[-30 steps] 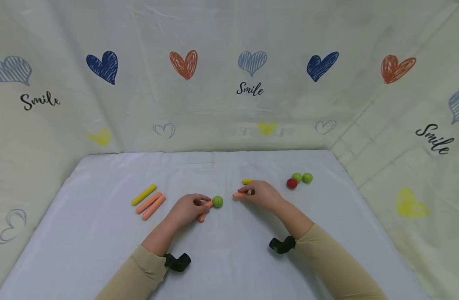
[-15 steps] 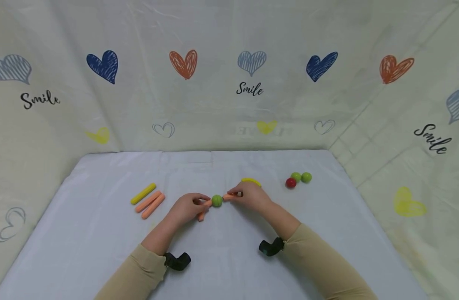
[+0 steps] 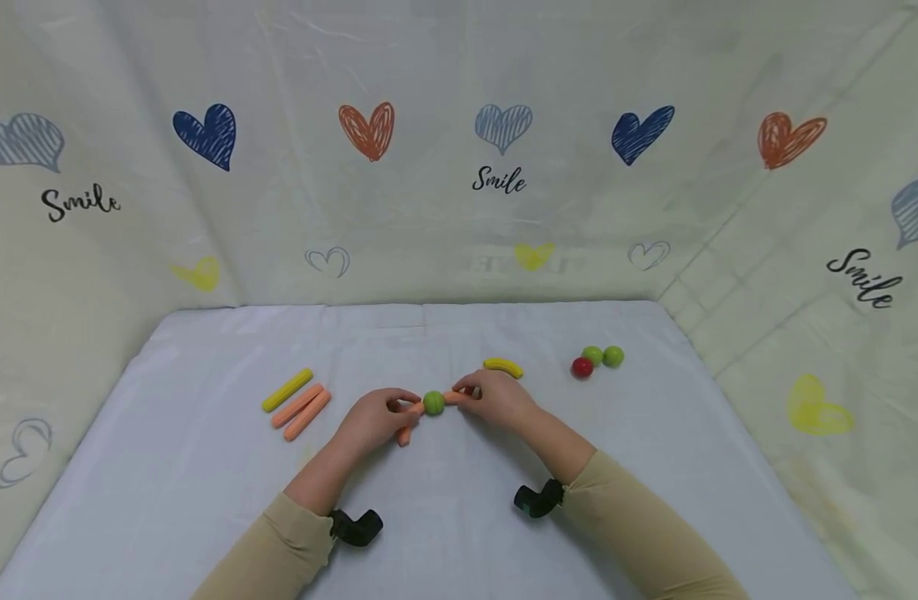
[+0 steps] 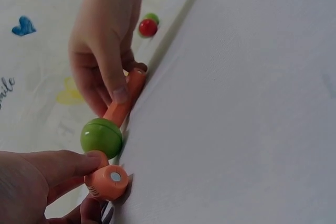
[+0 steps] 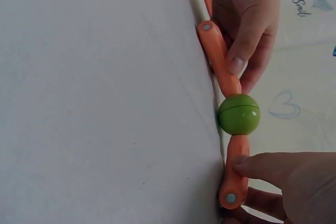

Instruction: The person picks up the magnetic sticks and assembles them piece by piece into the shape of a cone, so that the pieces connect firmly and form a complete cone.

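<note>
Two hands at work: both meet at one green ball mid-cloth.
Change, right hand (image 3: 500, 400): a second ago it pinched its orange stick well right of the ball; half a second ago the stick's tip had reached the ball; now the hand sits closer in, stick end touching the ball.
Change, yellow curved piece (image 3: 503, 366): earlier mostly hidden behind the right hand; now wholly in view, lying just beyond that hand.
Change, left hand (image 3: 375, 419): hardly shifted across the three moments.
Green ball (image 3: 433, 402): on the white cloth (image 3: 654, 467), between the two hands, an orange stick touching each side.
Right orange stick (image 4: 126, 98): pinched between thumb and fingertips of the right hand, lying on the cloth, one end against the ball.
Left orange stick (image 5: 219, 61): pinched by thumb and fingers of the left hand, slanting down and left from the ball; a round metal dot shows on its free end.
Pose, left hand: palm down, fingers curled forward, wrist low on the cloth, beige sleeve behind.
Pose, right hand: palm down, fingers bent over the stick, forearm angled in from the right.
Loose sticks: one yellow stick (image 3: 287, 389) and two orange sticks (image 3: 301, 409) side by side, well left of the hands.
Loose balls: one red ball (image 3: 582, 367) and two green balls (image 3: 604, 356), touching in a cluster, well right.
Backdrop: cream fabric with hearts and "Smile" lettering.
</note>
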Motion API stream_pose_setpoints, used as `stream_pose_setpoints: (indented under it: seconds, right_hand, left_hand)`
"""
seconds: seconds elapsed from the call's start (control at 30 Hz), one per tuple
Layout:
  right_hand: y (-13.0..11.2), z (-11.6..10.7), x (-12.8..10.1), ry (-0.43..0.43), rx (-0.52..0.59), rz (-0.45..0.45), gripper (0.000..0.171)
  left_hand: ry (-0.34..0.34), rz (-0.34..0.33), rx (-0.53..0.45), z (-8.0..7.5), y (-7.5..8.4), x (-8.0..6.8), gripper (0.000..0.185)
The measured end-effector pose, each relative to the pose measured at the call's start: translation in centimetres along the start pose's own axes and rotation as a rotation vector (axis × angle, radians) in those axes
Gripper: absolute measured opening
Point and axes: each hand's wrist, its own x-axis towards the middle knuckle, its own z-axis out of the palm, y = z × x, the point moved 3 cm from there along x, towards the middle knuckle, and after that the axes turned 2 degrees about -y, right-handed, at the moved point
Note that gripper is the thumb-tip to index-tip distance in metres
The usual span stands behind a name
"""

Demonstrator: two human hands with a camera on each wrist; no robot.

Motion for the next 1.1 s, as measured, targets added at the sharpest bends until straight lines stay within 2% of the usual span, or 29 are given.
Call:
stream_pose_setpoints:
  seconds: [0.13, 0.27, 0.37, 0.5, 0.77, 0.93, 1.1]
  right_hand:
    - [0.0, -0.3, -0.2, -0.022, -0.009, 0.002, 0.029]
    - [0.1, -0.8, -0.5, -0.047, 0.026, 0.040, 0.035]
    - [0.4, -1.4, -0.8, -0.043, 0.073, 0.072, 0.036]
    - [0.7, -1.9, -1.0, -0.029, 0.082, 0.061, 0.034]
    - [1.6, -1.4, -1.3, -0.064, 0.050, 0.077, 0.033]
    - [1.7, -0.7, -1.9, -0.062, 0.028, 0.084, 0.039]
    - [1.8, -0.3, -2.3, -0.051, 0.025, 0.093, 0.037]
  left_hand:
    - [0.013, 0.004, 0.007, 0.1, 0.1, -0.1, 0.030]
    - [0.009, 0.003, 0.019, 0.1, 0.3, -0.1, 0.035]
    - [-0.020, -0.001, 0.030, -0.2, 0.6, -0.1, 0.041]
    - [-0.073, 0.007, 0.064, -0.7, 1.2, 0.4, 0.047]
    - [-0.183, 0.110, 0.157, -0.8, 2.6, 2.4, 0.054]
    - [-0.271, 0.170, 0.206, -0.3, 3.3, 3.2, 0.048]
    - [-0.340, 0.226, 0.253, 0.1, 3.8, 3.7, 0.042]
